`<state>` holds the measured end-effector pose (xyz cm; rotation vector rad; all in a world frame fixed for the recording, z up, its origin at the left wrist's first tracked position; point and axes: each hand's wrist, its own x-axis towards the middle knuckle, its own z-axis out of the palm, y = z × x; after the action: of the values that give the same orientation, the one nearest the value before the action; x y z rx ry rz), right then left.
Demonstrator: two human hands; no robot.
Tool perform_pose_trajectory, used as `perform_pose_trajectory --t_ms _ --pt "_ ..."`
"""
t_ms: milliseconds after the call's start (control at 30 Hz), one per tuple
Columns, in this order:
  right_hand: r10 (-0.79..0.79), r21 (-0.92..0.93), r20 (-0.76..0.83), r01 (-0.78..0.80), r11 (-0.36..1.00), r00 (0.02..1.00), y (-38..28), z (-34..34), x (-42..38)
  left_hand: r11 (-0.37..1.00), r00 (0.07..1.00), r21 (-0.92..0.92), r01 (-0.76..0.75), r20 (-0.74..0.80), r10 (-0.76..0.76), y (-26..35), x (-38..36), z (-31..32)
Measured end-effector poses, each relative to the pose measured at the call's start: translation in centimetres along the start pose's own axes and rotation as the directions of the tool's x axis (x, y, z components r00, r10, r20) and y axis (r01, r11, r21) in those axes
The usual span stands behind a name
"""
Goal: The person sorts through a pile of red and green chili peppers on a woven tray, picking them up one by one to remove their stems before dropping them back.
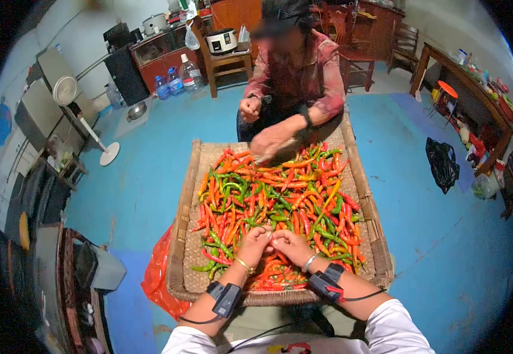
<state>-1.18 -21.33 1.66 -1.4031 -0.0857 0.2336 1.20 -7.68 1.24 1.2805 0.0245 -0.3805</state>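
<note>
Red, orange, yellow and green chili peppers [280, 200] lie heaped in a shallow woven tray [187, 236]. Over the near part of the heap, my left hand [255, 245] and my right hand [292, 246] meet at the fingertips, fingers curled and pinched. Whatever they hold between them is too small to make out. A gold bracelet is on my left wrist, a silver one on my right, and each forearm carries a black strapped device.
Across the tray sits a person [295, 76], one hand over the peppers' far edge. An orange-red plastic bag [161, 274] is beside the tray's near left. A fan [110, 154] stands left; a black bag [442, 165] lies on the blue floor at right.
</note>
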Motion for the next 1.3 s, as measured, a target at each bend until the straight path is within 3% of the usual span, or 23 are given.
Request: perform_pose_trajectory --t_ms 100,167,333,400,600,667,700,733,800,867,967,1000,1067,1133,1167,1233,1300 --pt "0.046 -0.087 0.025 -0.044 0.995 0.999 1.2 -0.7 0.2 0.999 0.998 0.001 -0.045 0.034 0.045 0.7 -0.3 0.1" --pt "0.077 -0.124 0.014 -0.074 0.989 0.997 0.8 -0.6 0.0 0.991 0.992 -0.059 0.124 -0.029 -0.125 3.1 -1.7 1.3" --pt "0.204 -0.135 0.06 -0.195 0.972 0.977 -0.6 -0.8 -0.4 0.993 0.991 -0.067 0.101 -0.077 -0.106 1.5 -0.5 0.0" --pt "0.284 -0.17 0.169 -0.256 0.952 0.944 -0.8 -0.8 -0.5 0.983 0.985 -0.131 0.128 -0.096 -0.141 1.4 -0.5 -0.2" --pt "0.196 -0.231 0.123 -0.164 0.959 0.973 -0.3 -1.3 -0.4 0.976 0.987 -0.159 0.146 -0.044 -0.154 1.3 -0.2 -0.8" --pt "0.078 -0.286 0.056 -0.059 0.956 0.995 0.2 -1.9 -0.3 0.976 0.99 -0.188 0.11 -0.07 -0.125 2.2 -0.8 0.2" --pt "0.209 -0.147 0.046 -0.201 0.969 0.977 -1.0 -1.8 -0.6 0.992 0.996 -0.103 0.078 -0.025 -0.081 2.0 -0.7 0.3" --pt "0.21 -0.147 0.045 -0.202 0.968 0.977 -0.8 -1.8 -0.6 0.991 0.996 -0.104 0.079 -0.025 -0.082 1.5 -0.6 0.1" --pt "0.186 -0.155 0.08 -0.172 0.973 0.979 -0.6 -2.0 -0.5 0.988 0.985 0.121 0.092 0.133 -0.108 0.6 -0.5 -0.2" --pt "0.216 -0.138 0.081 -0.204 0.969 0.973 -0.6 -1.7 -0.4 0.989 0.987 0.101 0.107 0.113 -0.118 0.5 -0.4 -0.5" --pt "0.188 -0.122 0.091 -0.177 0.977 0.978 0.0 -1.5 -0.4 1.0 0.996 0.018 -0.001 -0.09 0.002 1.4 -0.5 -0.1" --pt "0.2 -0.122 0.088 -0.189 0.974 0.976 0.1 -1.5 -0.3 1.0 0.996 0.023 0.003 -0.092 -0.001 1.8 -0.5 -0.2" --pt "0.211 -0.115 0.083 -0.201 0.973 0.974 0.3 -1.7 -0.2 0.985 0.965 -0.17 -0.033 -0.262 -0.013 2.3 -0.4 -0.8" --pt "0.118 -0.537 0.069 -0.063 0.842 0.991 0.5 -2.0 -0.1 0.989 0.961 -0.15 0.007 -0.271 -0.048 2.6 -0.2 -1.3" --pt "0.117 -0.533 0.066 -0.064 0.844 0.991 0.5 -2.1 -0.2 0.991 0.968 -0.103 0.081 -0.227 -0.103 2.7 -0.1 -1.4" --pt "-0.125 -0.844 0.158 0.199 0.498 0.98 0.5 -2.0 -0.4 0.975 0.964 0.006 0.223 -0.147 -0.22 3.3 0.2 -1.4" --pt "-0.093 -0.803 0.147 0.173 0.57 0.985 0.8 -1.8 -0.4 0.975 0.97 0.068 0.21 -0.137 -0.199 4.6 1.1 -1.6"
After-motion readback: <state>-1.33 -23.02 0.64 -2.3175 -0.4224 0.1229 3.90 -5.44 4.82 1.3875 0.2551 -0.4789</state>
